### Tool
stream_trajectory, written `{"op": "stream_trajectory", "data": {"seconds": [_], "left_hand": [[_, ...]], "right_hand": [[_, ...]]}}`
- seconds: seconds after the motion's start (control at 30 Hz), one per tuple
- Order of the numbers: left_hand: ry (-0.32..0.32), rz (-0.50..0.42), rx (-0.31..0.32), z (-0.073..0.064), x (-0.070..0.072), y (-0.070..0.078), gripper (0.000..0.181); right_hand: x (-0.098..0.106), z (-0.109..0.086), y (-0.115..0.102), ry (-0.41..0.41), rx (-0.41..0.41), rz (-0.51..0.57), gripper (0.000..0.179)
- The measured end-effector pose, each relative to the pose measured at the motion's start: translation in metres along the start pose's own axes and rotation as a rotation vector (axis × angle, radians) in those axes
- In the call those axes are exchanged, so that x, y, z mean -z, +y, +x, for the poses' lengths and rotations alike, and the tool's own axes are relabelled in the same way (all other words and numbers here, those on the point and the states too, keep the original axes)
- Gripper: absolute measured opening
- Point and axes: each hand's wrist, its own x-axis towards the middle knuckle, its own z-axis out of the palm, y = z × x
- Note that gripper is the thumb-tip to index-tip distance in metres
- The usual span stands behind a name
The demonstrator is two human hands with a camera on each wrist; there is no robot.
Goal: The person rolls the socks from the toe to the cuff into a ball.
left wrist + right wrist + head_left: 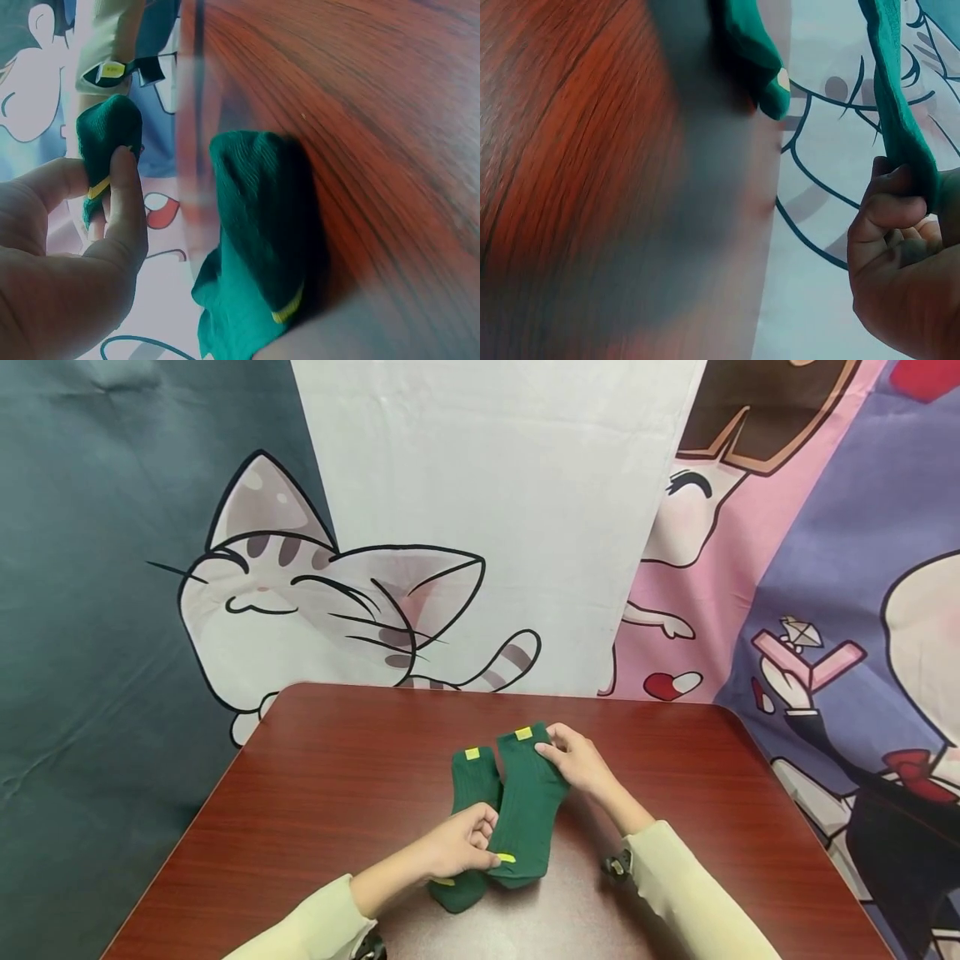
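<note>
Two green socks with yellow marks are near the middle of the table. One green sock (528, 810) is held up off the tabletop by both hands. My left hand (461, 843) pinches it near the yellow stripe at its toe end; the left wrist view shows thumb and fingers on that sock (109, 131). With the thumb in front, my right hand (576, 758) pinches its cuff edge near the yellow tag, and the right wrist view shows the cloth (900, 112) in that grip. The other green sock (472, 785) lies flat on the table to the left, partly hidden behind my left hand.
The reddish-brown wooden table (315, 760) has rounded far corners. Behind it hangs a cloth backdrop (487, 485) printed with a cartoon cat and cartoon figures. Each wrist wears a dark strap, the right one (618, 865) just below a pale sleeve (690, 885).
</note>
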Motion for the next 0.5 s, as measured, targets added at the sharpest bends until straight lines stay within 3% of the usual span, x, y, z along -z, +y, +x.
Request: {"op": "stream_trajectory", "data": {"seconds": [0.5], "left_hand": [[-0.016, 0.043, 0.005, -0.013, 0.019, -0.007, 0.037]], "right_hand": [[-0.022, 0.007, -0.010, -0.005, -0.029, 0.040, 0.014]]}}
